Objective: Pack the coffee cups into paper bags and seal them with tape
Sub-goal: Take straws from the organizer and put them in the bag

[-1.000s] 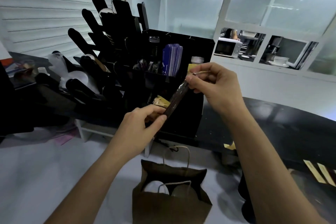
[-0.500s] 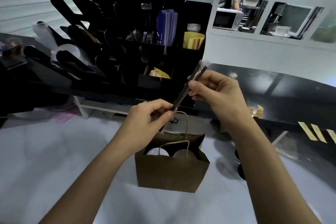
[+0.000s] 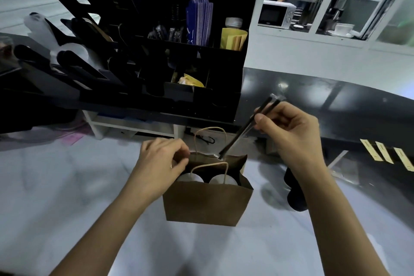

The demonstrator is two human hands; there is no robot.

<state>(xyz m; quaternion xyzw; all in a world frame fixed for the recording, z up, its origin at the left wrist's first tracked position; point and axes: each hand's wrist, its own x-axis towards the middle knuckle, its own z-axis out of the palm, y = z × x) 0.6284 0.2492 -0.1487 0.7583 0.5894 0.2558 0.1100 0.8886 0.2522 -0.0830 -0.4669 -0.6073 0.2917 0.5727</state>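
Note:
A brown paper bag (image 3: 206,204) with twine handles stands open on the white counter. Inside it show the white lids of two coffee cups (image 3: 221,179). My right hand (image 3: 291,132) pinches a pair of dark wrapped straws (image 3: 246,127), slanted with their lower tips at the bag's back rim. My left hand (image 3: 161,161) grips the bag's upper left edge with curled fingers.
A black organiser (image 3: 197,56) behind the bag holds cards, yellow sleeves and packets. Black cup-dispenser arms (image 3: 74,51) fan out at the left. A dark counter (image 3: 324,105) with yellow tape strips (image 3: 385,152) runs right. A dark object (image 3: 295,195) stands right of the bag.
My left hand let go of the straws and dropped to the bag's edge. My right hand carried the straws down toward the bag opening. The view tilted downward.

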